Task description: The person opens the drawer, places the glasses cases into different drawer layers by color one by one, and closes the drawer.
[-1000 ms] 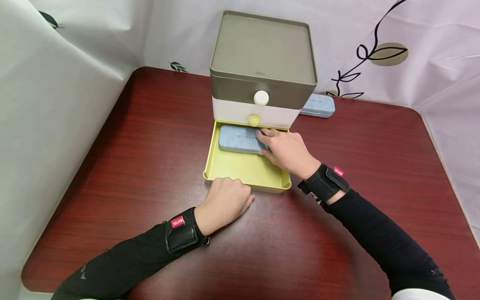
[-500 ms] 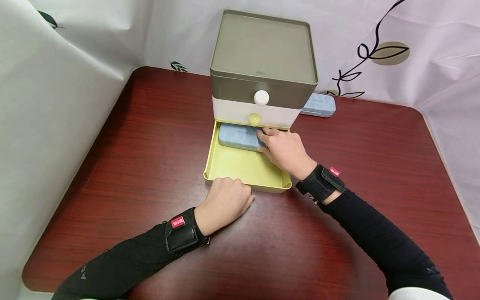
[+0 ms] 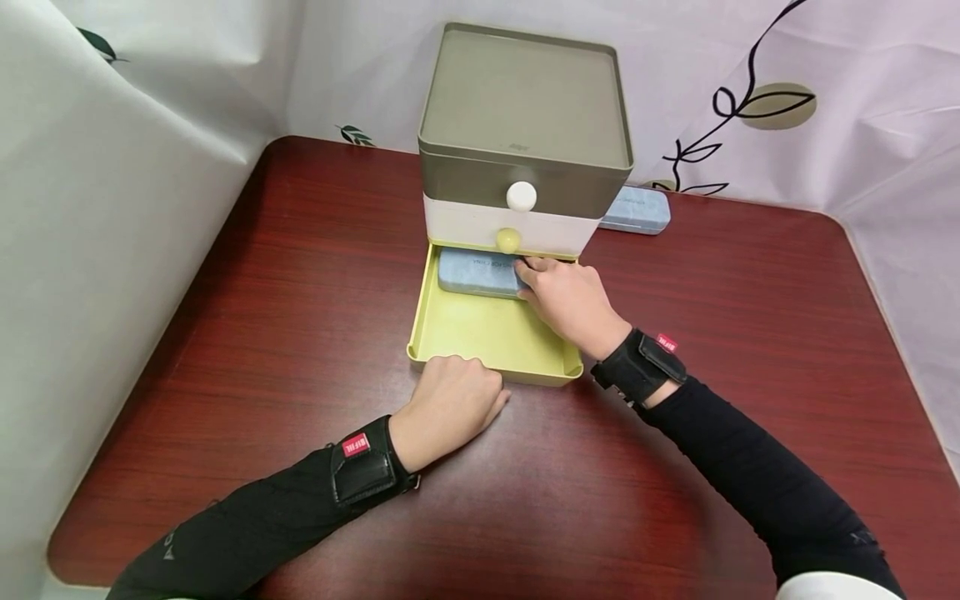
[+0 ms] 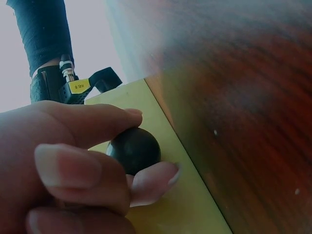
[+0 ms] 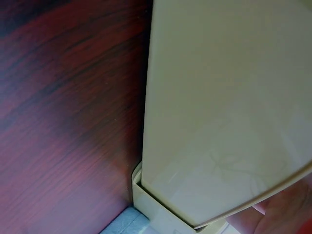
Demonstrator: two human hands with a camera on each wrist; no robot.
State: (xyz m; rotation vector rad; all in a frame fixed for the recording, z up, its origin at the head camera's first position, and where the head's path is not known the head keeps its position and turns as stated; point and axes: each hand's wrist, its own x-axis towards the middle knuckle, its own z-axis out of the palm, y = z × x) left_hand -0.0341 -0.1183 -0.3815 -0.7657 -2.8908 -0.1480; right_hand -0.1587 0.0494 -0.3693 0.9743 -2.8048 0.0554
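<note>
A yellow drawer (image 3: pixel 495 337) stands pulled out at the bottom of a small stacked drawer unit (image 3: pixel 525 179). At its front, my left hand (image 3: pixel 453 408) pinches the dark round knob (image 4: pixel 131 151) between thumb and finger, as the left wrist view shows. A light blue glasses case (image 3: pixel 480 273) lies crosswise at the back of the drawer, its rear edge under the white drawer above. My right hand (image 3: pixel 572 304) holds the right end of this case, thumb at the front edge and a finger on top; its other fingers are hidden. In the right wrist view, the drawer's side wall (image 5: pixel 219 97) covers most of that hand.
A second blue case (image 3: pixel 637 210) lies on the table behind the unit's right side. The upper drawers, with a white knob (image 3: pixel 522 196) and a yellow knob (image 3: pixel 507 241), are closed. White patterned cloth (image 3: pixel 360 75) hangs around the dark red wooden table (image 3: pixel 315 275).
The blue glasses case has slid a little deeper into the drawer, with my right hand moving slightly back along with it. My left hand has stayed at the drawer front.
</note>
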